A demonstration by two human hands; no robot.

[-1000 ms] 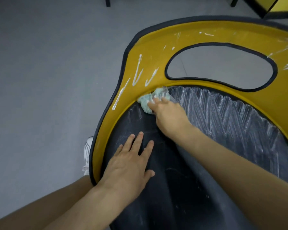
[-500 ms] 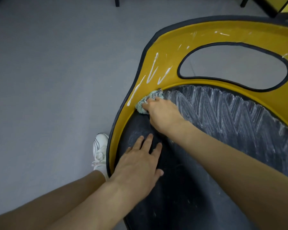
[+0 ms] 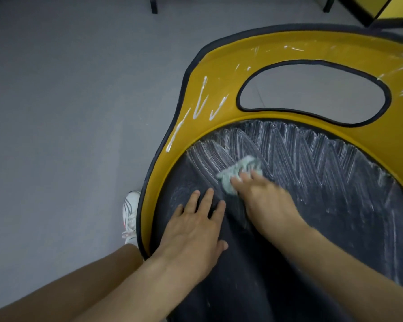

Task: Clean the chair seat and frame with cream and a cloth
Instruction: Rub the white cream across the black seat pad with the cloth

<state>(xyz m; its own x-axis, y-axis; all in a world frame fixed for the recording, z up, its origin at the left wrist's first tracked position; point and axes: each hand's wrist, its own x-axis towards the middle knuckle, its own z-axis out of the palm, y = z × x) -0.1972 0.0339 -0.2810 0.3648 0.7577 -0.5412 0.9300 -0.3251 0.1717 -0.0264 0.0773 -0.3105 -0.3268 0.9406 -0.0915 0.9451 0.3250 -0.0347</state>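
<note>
Green cloth (image 3: pixel 236 171) in right hand (image 3: pixel 268 205), on seat (image 3: pixel 323 228)

A glossy, smooth yellow frame (image 3: pixel 221 66) rims the matt dark seat (image 3: pixel 312 228) streaked with white cream (image 3: pixel 289 145), under a fluffy pale-green cloth (image 3: pixel 237 175).

Just outside the left edge of the yellow chair frame (image 3: pixel 219 66), one shoe (image 3: pixel 132 212) shows: a white trainer with white laces, grey curved stripes along its side and a touch of pink-red near the sole. Nearer than the frame, the left forearm (image 3: pixel 126 287) and right forearm (image 3: pixel 347 263) are bare to the wrist. Whether the leg (image 3: pixel 56 289) below the shoe is bare or clothed cannot be told.
</note>
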